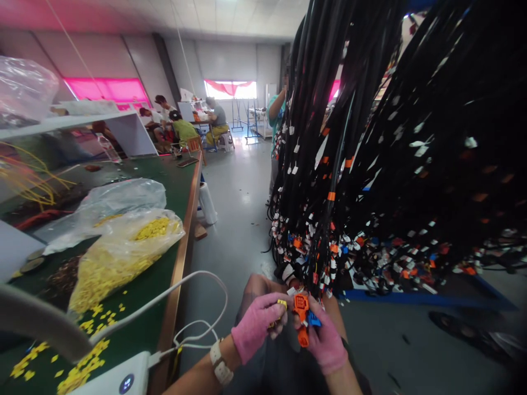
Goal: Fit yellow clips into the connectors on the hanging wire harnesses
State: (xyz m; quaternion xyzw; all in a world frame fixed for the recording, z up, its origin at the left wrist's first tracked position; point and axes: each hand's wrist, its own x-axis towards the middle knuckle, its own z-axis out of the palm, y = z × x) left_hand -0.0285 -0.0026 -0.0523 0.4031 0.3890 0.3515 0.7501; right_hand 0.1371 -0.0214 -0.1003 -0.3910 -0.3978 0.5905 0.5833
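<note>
My left hand [260, 323], in a pink glove with bare fingertips, pinches small yellow plastic pieces [281, 303] between thumb and fingers. Close beside it, my right hand [327, 337], gloved the same way, is closed on an orange connector [301, 305]. A second orange connector [303, 337] and a blue connector [314, 319] stick out by the same fingers. The orange connector's face, with its rows of cavities, is turned up toward me. Both hands are above my lap, at the foot of a hanging bundle of black wire harnesses [313, 164].
Left is a green bench [173, 274] with a clear bag of yellow pieces [119, 258], loose yellow pieces [82, 367], a white power bank [119, 378] and its white cable [206, 274]. A blue-edged rack base [486, 291] lies right. Several people sit farther back; one person [276, 109] stands behind the harnesses.
</note>
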